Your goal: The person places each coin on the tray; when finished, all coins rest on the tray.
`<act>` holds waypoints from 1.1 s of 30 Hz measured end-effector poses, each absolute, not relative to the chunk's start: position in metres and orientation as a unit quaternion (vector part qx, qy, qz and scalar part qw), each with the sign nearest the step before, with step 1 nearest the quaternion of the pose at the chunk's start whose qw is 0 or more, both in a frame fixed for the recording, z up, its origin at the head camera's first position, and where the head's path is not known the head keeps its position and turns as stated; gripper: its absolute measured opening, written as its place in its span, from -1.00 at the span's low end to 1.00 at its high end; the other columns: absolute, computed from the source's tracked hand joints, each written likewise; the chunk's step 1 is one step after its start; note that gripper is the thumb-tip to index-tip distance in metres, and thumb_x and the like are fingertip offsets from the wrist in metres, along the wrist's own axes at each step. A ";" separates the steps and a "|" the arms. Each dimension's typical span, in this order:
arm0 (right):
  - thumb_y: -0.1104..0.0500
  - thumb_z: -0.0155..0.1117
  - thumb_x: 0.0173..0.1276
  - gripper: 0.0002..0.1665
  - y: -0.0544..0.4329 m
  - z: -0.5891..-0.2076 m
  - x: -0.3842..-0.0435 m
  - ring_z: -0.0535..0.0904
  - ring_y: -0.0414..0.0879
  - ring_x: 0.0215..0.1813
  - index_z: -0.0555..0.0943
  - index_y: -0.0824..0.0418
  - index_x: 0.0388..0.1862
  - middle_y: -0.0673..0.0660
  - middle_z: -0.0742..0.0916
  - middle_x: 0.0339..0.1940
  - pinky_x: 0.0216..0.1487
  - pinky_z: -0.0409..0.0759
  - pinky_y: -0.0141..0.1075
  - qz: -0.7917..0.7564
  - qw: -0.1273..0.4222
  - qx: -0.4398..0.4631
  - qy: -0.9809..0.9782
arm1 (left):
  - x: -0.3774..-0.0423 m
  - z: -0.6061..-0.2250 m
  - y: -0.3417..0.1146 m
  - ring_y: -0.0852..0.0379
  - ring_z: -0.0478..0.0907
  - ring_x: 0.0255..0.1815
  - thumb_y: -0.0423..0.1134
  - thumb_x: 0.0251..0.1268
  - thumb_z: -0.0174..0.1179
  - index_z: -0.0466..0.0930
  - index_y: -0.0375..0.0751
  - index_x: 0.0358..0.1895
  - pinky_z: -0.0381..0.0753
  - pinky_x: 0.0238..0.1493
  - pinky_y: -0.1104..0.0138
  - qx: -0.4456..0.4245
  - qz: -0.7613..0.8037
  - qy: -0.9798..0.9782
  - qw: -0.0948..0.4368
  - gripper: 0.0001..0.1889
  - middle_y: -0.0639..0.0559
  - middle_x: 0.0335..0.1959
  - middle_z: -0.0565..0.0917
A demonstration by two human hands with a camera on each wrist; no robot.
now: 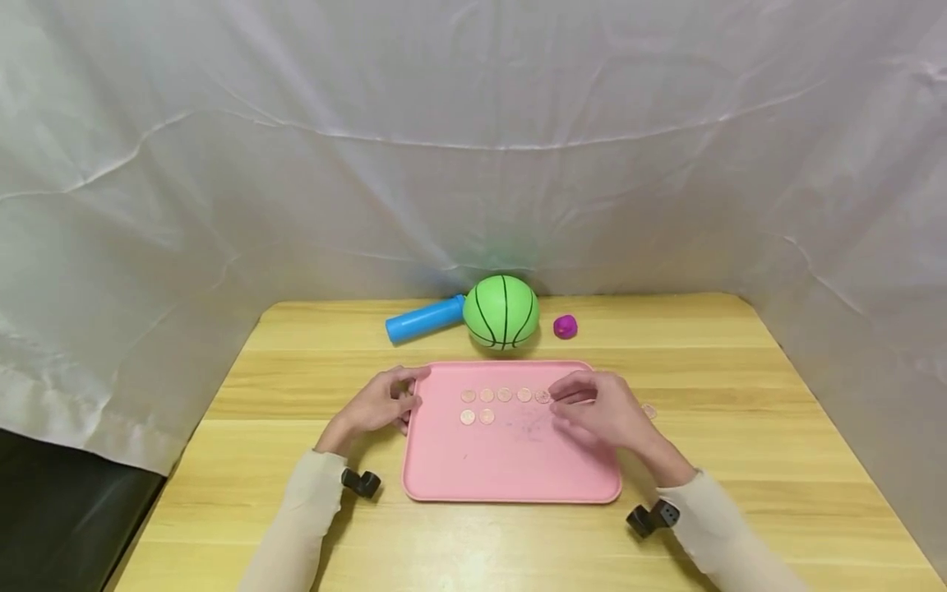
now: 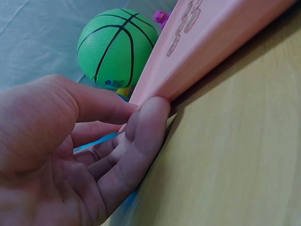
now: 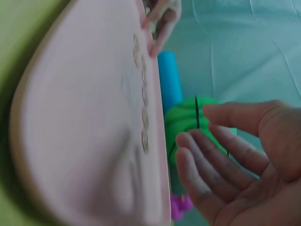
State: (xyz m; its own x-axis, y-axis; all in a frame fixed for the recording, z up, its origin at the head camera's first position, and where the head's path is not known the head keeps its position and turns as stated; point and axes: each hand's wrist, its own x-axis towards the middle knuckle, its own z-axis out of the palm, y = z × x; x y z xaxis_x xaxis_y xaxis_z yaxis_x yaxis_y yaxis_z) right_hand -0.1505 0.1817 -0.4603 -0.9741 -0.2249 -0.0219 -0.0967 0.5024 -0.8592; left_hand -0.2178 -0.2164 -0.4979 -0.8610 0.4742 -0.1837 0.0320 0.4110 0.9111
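Observation:
A pink tray [image 1: 510,474] lies on the wooden table. Its left rim is pinched between the thumb and fingers of my left hand [image 1: 373,401], seen close up in the left wrist view. On the tray, several copper-coloured coins [image 1: 505,395] lie flat in a row near the far side, with two more coins [image 1: 486,417] below the row's left end. My right hand [image 1: 602,415] hovers over the tray's right part, fingertips near the last coin of the row. The right wrist view shows its fingers loosely bent, apart from the thumb, with nothing between them.
Behind the tray stand a green ball [image 1: 501,312] with black lines, a blue cylinder [image 1: 425,319] and a small purple toy duck [image 1: 565,326]. One more coin [image 1: 649,410] lies on the table right of the tray. Grey cloth [image 1: 473,148] hangs around the table.

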 end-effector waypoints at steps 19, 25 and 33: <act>0.31 0.54 0.40 -0.70 0.279 -0.472 -0.145 0.75 -0.17 -0.13 0.80 0.26 0.10 0.23 0.88 -0.06 -0.25 0.79 -0.42 -0.402 -0.006 -0.086 0.912 | -0.217 -0.502 -0.215 0.06 0.67 -0.36 -0.49 0.61 0.12 0.34 -0.35 0.66 0.93 -0.37 0.18 0.156 0.526 0.808 0.217 -0.39 -0.37 0.15 0.43; 0.29 0.56 0.38 -0.66 0.297 -0.478 -0.141 0.76 -0.05 -0.01 0.80 0.26 0.13 0.19 0.87 0.03 0.00 0.81 -0.34 -0.337 0.018 -0.109 0.935 | -0.218 -0.499 -0.216 0.07 0.65 -0.38 -0.49 0.61 0.12 0.32 -0.38 0.66 0.93 -0.38 0.21 0.164 0.526 0.806 0.214 -0.39 -0.35 0.10 0.44; 0.36 0.60 0.30 -0.64 0.302 -0.489 -0.139 0.70 -0.10 -0.08 0.80 0.28 0.08 0.16 0.84 -0.03 -0.11 0.76 -0.37 -0.311 -0.006 -0.142 0.940 | -0.219 -0.499 -0.217 0.07 0.65 -0.37 -0.49 0.61 0.12 0.33 -0.37 0.66 0.92 -0.38 0.22 0.164 0.523 0.809 0.210 -0.39 -0.35 0.09 0.44</act>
